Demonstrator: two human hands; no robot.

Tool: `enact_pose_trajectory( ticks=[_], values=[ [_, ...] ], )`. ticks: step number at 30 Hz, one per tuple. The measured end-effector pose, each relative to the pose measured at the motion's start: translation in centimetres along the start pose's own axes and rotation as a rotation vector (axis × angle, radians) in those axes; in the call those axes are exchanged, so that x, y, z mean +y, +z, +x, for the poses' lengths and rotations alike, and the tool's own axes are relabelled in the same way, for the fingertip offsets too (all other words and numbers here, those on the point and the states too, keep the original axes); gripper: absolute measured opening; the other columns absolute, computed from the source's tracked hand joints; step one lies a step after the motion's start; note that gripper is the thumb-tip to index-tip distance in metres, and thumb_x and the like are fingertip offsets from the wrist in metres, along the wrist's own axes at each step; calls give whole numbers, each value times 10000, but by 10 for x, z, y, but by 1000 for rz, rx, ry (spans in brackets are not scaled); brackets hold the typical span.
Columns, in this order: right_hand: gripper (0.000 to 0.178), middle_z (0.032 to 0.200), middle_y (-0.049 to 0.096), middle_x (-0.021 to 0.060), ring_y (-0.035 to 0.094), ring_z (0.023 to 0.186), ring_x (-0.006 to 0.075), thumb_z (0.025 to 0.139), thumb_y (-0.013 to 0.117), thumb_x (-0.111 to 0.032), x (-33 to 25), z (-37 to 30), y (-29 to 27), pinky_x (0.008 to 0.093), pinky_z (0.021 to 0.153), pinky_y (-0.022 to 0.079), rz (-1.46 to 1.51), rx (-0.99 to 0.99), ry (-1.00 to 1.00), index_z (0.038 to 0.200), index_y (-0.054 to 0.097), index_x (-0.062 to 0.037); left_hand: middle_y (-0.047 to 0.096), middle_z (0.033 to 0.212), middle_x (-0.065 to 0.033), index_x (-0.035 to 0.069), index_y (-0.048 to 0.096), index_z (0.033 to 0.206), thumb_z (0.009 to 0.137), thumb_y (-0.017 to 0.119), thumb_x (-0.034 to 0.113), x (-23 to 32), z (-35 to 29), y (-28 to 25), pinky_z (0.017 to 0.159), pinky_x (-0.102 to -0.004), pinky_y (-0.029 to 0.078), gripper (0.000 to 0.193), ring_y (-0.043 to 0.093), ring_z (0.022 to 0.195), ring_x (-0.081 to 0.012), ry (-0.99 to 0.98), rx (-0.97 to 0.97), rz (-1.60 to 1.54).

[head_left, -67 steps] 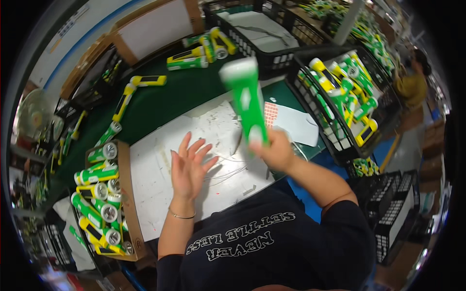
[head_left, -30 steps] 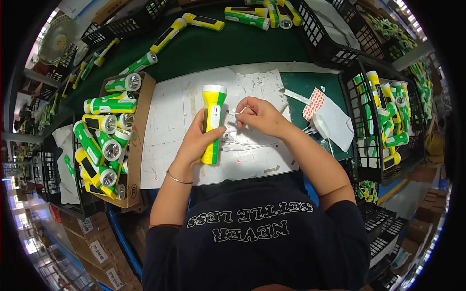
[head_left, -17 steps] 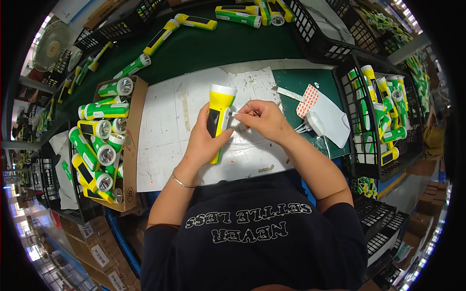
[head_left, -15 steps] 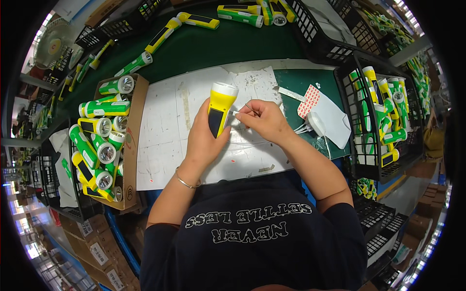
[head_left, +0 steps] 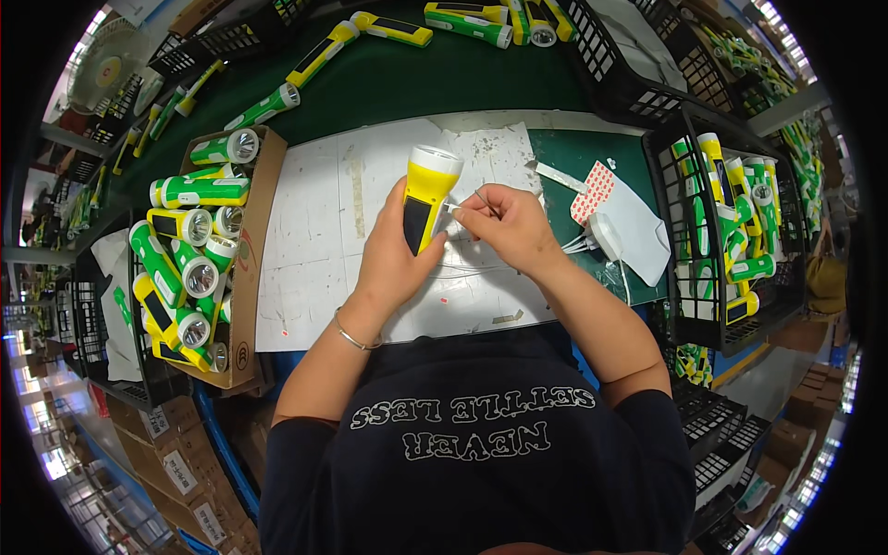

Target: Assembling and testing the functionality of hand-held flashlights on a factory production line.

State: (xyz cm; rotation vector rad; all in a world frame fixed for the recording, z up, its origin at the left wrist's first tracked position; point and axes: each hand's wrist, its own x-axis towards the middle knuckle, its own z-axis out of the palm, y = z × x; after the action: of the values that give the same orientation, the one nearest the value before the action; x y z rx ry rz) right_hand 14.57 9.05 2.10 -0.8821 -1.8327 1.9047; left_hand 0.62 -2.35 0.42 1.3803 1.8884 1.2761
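A yellow flashlight [head_left: 431, 185] with a white head and a dark panel stands nearly upright, head pointing away from me. My left hand [head_left: 390, 254] is wrapped round its lower body. At the flashlight's right side my right hand [head_left: 511, 228] pinches a small white cable plug [head_left: 450, 208] between thumb and fingertips. The plug's tip is close against the flashlight; whether it sits inside a socket I cannot tell. A thin white cable [head_left: 476, 272] runs over the white work sheet [head_left: 310, 240] below my hands.
A cardboard box [head_left: 259, 240] heaped with green and yellow flashlights stands at the left. To the right are a white round-ended charger [head_left: 606, 236], a card with red dots [head_left: 594, 191] and a black crate [head_left: 708, 319] of flashlights. More flashlights [head_left: 319, 57] lie along the green table.
The whole view has shifted slightly. The plug in my right hand looks a little nearer the flashlight's side; both grips stay the same.
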Motion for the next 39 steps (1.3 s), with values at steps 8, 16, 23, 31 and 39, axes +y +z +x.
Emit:
enact_pose_trajectory(
  ticks=[8, 16, 23, 31, 39],
  values=[
    [162, 665, 579, -1, 511, 598, 46, 824, 654, -148, 8, 5, 5, 195, 567, 411, 31, 38, -8, 822, 612, 9, 496, 1202, -233, 1, 290, 1356, 735, 695, 101, 11, 2, -4, 918, -397, 425, 747, 498, 1108, -383, -5, 26, 235],
    [404, 705, 641, 68, 635, 703, 245, 801, 605, -390, 29, 6, -15, 370, 627, 495, -923, -25, -83, 883, 608, 6, 505, 1187, -229, 7, 336, 1320, 738, 672, 101, -10, 10, -25, 924, -377, 422, 678, 520, 1095, -358, -87, 117, 114],
    [560, 1148, 573, 159, 574, 990, 315, 872, 462, -519, -16, 29, -47, 347, 815, 435, -984, 287, -521, 1179, 567, -62, 519, 1161, -201, 29, 376, 1275, 724, 678, 123, 22, -4, -17, 824, -408, 472, 635, 547, 1013, -379, 59, 25, 300],
    [394, 743, 587, 172, 563, 695, 325, 858, 486, -356, -58, 11, -16, 397, 638, 440, -766, -86, -479, 797, 605, 15, 612, 935, -196, 8, 405, 1196, 714, 693, 164, 45, -14, -10, 738, -364, 498, 583, 622, 828, -345, -53, -298, 49],
    [260, 797, 585, 151, 561, 710, 278, 848, 434, -191, -57, 9, -21, 345, 655, 446, -639, -237, -675, 840, 603, 6, 569, 755, -100, 6, 418, 1187, 721, 622, 110, 33, -10, -12, 584, -331, 477, 519, 591, 616, -237, -231, -609, -579]
  ],
)
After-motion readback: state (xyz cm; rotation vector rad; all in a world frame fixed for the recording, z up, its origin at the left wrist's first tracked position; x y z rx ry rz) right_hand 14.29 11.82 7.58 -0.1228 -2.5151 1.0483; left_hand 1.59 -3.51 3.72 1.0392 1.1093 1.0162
